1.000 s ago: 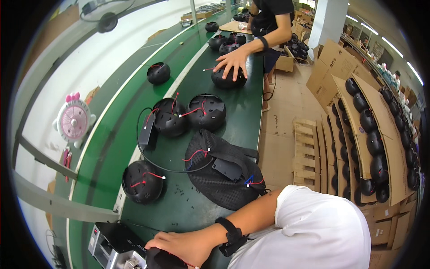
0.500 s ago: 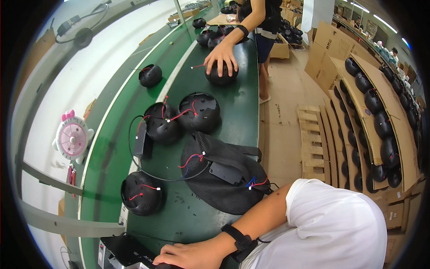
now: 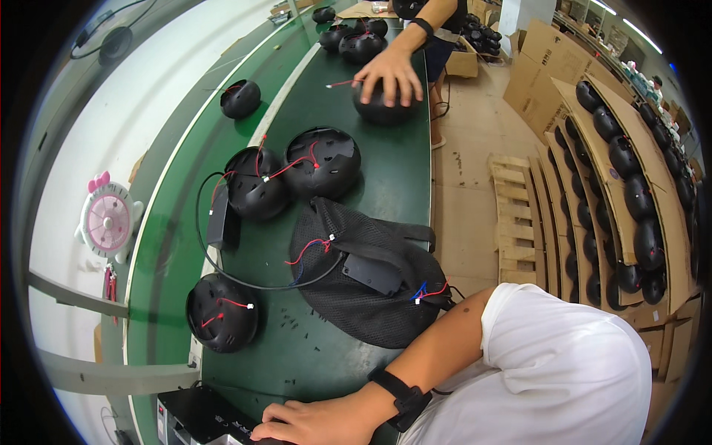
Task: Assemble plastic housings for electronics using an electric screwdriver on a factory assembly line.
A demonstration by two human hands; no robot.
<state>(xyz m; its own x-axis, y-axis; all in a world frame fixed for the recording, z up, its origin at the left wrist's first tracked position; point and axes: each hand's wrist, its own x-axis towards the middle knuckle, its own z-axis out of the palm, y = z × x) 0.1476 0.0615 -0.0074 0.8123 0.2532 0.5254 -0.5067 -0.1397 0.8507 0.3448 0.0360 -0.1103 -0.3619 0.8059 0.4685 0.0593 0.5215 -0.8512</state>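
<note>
My right hand [image 3: 319,421] reaches in from the lower right, with a black band on its wrist. Its fingers are bent over something dark at the lower edge, mostly cut off, beside a black and silver device [image 3: 199,415]. My left hand is outside the picture. Beyond my forearm lies a black mesh bag [image 3: 326,300], with a small black box [image 3: 371,276] and red wires on top. A round black shell [image 3: 211,297] with red wires sits left of it. Two open shells, one left [image 3: 259,196] and one right [image 3: 322,178], stand farther up, near a black adapter [image 3: 222,222] with a cable.
A co-worker's hand [image 3: 389,76] rests on another black shell [image 3: 386,110] near the table's right edge. More shells [image 3: 361,49] stand behind it. A single shell [image 3: 239,99] sits on the green belt. At left is a pink fan [image 3: 107,225]; at right, cardboard trays [image 3: 604,185] hold several shells.
The co-worker's hand and the shell under it have shifted right along the table. My view has tilted slightly, moving the scene up and left. My right hand stays in nearly the same place.
</note>
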